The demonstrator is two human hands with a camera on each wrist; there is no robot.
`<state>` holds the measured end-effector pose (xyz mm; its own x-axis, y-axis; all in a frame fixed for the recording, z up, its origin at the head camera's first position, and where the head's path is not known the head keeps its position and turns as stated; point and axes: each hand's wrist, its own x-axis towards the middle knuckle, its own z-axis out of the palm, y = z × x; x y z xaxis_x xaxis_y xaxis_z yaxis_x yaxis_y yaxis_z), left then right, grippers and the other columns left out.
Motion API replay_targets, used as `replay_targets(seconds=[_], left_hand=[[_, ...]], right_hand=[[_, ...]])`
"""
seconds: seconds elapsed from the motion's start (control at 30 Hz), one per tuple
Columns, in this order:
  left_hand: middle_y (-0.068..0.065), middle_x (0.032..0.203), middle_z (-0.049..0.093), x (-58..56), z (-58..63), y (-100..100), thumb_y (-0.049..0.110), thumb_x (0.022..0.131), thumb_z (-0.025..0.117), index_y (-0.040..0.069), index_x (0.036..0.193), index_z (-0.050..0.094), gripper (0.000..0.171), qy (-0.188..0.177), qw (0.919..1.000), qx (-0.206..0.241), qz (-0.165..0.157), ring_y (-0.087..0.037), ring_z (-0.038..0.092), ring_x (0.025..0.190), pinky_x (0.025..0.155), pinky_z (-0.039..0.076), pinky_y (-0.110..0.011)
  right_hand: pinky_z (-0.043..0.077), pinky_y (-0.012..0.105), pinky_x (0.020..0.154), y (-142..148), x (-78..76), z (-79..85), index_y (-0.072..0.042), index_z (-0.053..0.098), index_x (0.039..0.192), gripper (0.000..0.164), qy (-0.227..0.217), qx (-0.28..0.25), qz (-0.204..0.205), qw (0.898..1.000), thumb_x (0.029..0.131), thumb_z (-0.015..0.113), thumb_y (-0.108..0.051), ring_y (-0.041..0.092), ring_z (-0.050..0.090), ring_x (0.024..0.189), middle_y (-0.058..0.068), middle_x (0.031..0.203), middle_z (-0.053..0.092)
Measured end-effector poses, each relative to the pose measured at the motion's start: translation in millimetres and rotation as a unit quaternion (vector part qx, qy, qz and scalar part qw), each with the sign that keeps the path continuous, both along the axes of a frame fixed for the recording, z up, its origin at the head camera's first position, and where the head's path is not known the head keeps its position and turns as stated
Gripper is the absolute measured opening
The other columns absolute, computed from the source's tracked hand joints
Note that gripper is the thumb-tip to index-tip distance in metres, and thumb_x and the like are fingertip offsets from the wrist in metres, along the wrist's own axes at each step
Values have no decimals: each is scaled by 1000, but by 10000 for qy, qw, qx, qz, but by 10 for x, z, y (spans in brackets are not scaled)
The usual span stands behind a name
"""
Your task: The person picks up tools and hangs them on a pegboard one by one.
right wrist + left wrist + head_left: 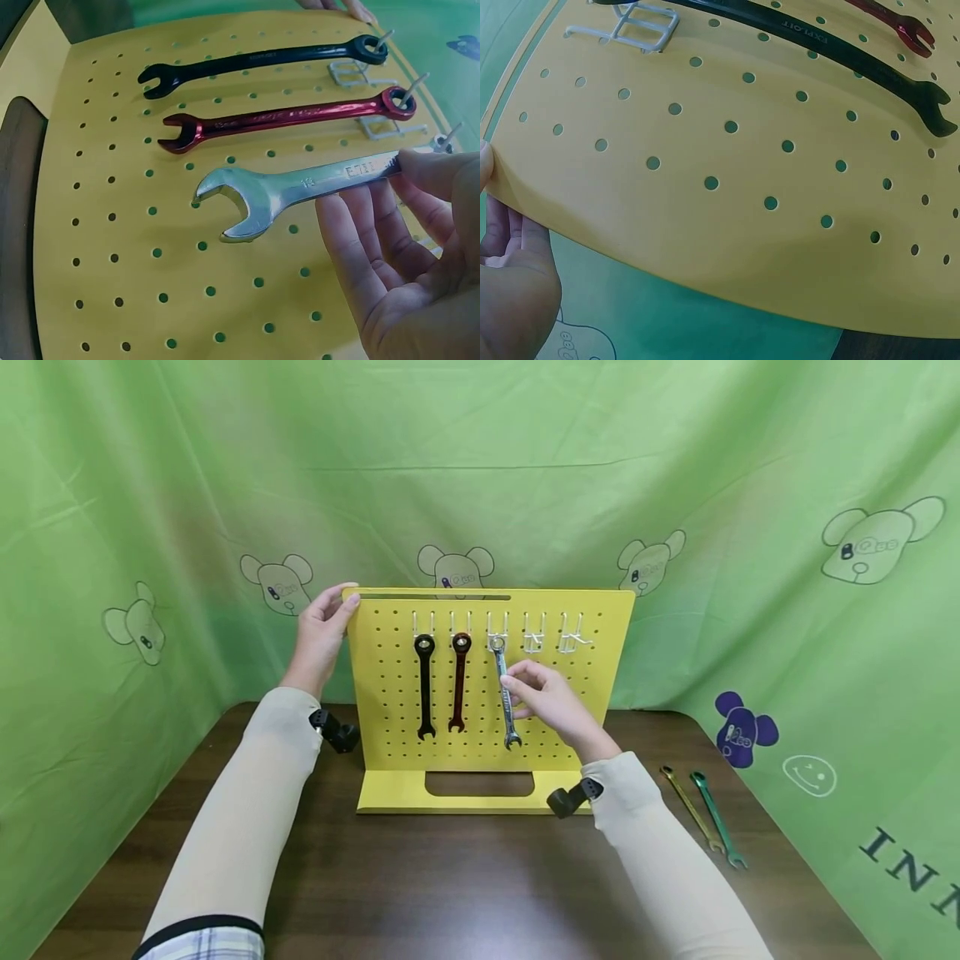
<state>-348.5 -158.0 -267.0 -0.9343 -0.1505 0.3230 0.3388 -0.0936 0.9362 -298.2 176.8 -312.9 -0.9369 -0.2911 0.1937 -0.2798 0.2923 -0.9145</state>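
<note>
My left hand (pixel 321 639) grips the upper left corner of a yellow pegboard (pixel 480 760), thumb in front and fingers behind. With thumb and fingers, my right hand (pixel 551 697) pinches a silver combination wrench (pixel 504 689) by its shank. That wrench's ring end is at the middle wire hook (pixel 497 620), whose tip shows through the ring in the right wrist view; its open end (pixel 244 199) points down, slightly off the board. To its left a black wrench (pixel 425 685) and a red wrench (pixel 460 685) hang from their own hooks.
Two white wire hooks (pixel 534 635) to the right bear no wrench. A gold wrench (pixel 693 810) and a green wrench (pixel 718 818) lie on the dark wooden table (pixel 465 885) at the right. Green cloth (pixel 480 468) with printed figures surrounds the table's back and sides.
</note>
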Motion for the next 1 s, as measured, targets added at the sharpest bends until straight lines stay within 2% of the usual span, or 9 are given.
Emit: replay_targets(seconds=[0.23,0.47,0.73,1.0], left_hand=[[-5,117,62,4,0,10,24,99,66,10,135,61,40,5,10000,56,-18,-13,61,97,84,52,-21],[-5,120,61,4,-2,9,26,99,66,12,135,62,39,-9,10000,28,-23,-14,61,100,88,52,-22],[-6,121,61,-5,-7,8,25,98,66,13,133,63,37,-3,10000,74,-32,-15,62,101,90,52,-23],[-5,119,62,-7,-2,-1,26,98,66,12,135,62,39,18,10000,14,0,-14,61,99,85,52,-21]], right_hand=[[58,41,86,-25,-82,-64,-1,58,125,37,-147,13,-164,9998,103,59,-32,29,61,102,16,116,60],[56,42,90,-40,-136,-86,0,56,130,43,-198,1,-162,9997,103,58,-34,32,60,110,18,125,63],[55,43,93,-37,-133,-95,1,55,131,43,-201,-106,-135,9997,104,58,-32,34,60,114,19,128,62],[55,46,92,21,-75,-106,-3,56,132,43,-160,-105,-286,9994,102,61,-34,34,60,113,18,125,59]])
